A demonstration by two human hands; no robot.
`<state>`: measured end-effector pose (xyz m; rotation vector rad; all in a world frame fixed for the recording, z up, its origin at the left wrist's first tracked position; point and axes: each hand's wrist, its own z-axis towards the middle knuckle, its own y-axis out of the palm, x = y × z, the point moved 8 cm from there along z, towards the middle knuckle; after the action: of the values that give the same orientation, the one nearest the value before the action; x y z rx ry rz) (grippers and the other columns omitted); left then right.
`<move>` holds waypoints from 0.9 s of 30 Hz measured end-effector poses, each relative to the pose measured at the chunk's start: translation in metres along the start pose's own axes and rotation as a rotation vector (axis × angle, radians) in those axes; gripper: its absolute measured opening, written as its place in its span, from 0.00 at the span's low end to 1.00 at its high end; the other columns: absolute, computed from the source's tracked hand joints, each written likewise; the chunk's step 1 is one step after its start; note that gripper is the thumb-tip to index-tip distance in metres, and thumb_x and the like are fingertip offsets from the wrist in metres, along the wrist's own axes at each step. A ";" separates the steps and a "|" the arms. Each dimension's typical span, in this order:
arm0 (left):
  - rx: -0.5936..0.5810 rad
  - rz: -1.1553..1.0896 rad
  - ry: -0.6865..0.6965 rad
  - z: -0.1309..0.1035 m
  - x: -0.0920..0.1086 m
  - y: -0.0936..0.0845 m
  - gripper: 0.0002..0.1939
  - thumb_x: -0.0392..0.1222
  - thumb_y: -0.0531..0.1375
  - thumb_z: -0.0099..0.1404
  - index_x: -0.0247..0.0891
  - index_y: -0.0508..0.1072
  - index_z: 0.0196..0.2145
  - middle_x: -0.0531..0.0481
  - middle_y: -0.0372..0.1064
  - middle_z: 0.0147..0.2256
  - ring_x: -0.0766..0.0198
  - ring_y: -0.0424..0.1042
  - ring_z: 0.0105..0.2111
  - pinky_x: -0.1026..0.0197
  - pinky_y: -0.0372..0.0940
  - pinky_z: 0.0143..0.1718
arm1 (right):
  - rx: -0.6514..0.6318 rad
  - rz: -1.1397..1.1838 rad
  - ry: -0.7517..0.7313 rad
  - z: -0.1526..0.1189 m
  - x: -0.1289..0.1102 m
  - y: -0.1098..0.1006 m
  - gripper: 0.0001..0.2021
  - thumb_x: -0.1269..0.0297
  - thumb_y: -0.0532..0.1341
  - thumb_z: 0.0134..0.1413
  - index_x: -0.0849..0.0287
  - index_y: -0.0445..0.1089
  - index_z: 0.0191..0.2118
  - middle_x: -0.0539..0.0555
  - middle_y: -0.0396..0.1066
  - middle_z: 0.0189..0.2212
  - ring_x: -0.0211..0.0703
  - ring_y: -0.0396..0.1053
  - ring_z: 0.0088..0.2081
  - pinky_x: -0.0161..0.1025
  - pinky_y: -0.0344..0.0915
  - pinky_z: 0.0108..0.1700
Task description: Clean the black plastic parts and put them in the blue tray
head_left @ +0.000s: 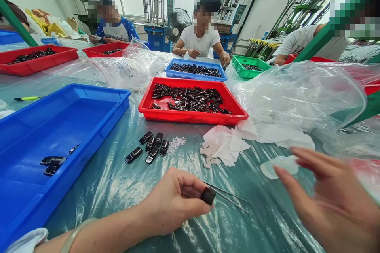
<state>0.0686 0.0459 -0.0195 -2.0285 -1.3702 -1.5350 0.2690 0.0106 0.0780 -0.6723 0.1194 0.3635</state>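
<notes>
My left hand [181, 201] pinches a small black plastic part [208, 196] between thumb and fingers, low over the table; the fingers hide most of it. A pair of metal tweezers [234, 199] extends to the right from behind that hand, its other end hidden. Off to the right, my right hand [329, 193] is raised with fingers apart and nothing visible in it, slightly blurred. Nearest its fingertips lies a translucent pale-green piece [274, 167]. Several glossy black parts [151, 145] lie grouped on the table beside small whitish bits [176, 144].
A blue tray [97, 134] with a few black parts stands left. Ahead, a red tray [190, 117] and another blue tray [175, 74] hold many. White tissue [227, 144] and clear plastic bags [299, 95] lie right. Co-workers sit across the plastic-covered table [124, 209].
</notes>
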 end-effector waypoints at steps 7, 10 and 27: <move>-0.020 -0.067 -0.099 -0.003 -0.005 0.003 0.20 0.43 0.69 0.39 0.28 0.74 0.30 0.46 0.71 0.26 0.67 0.70 0.23 0.68 0.63 0.26 | -0.563 0.239 -0.211 -0.004 -0.066 0.081 0.08 0.73 0.52 0.57 0.60 0.67 0.39 0.54 0.66 0.32 0.38 0.67 0.32 0.34 0.68 0.32; -0.006 -0.067 -0.116 -0.002 -0.006 0.002 0.19 0.41 0.68 0.40 0.28 0.74 0.31 0.46 0.70 0.26 0.66 0.71 0.24 0.68 0.63 0.26 | -0.602 0.230 -0.200 -0.008 -0.067 0.101 0.11 0.72 0.49 0.59 0.60 0.69 0.36 0.54 0.64 0.29 0.38 0.65 0.29 0.35 0.67 0.30; 0.103 0.218 0.050 0.003 -0.001 -0.009 0.11 0.34 0.61 0.46 0.32 0.78 0.30 0.53 0.66 0.21 0.73 0.55 0.20 0.69 0.49 0.20 | -0.649 0.685 0.155 -0.014 -0.062 0.077 0.04 0.71 0.59 0.54 0.56 0.68 0.31 0.48 0.71 0.27 0.34 0.69 0.29 0.29 0.66 0.31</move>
<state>0.0636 0.0516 -0.0246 -1.9887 -1.1427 -1.3830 0.1833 0.0398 0.0362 -1.3014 0.3933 1.0340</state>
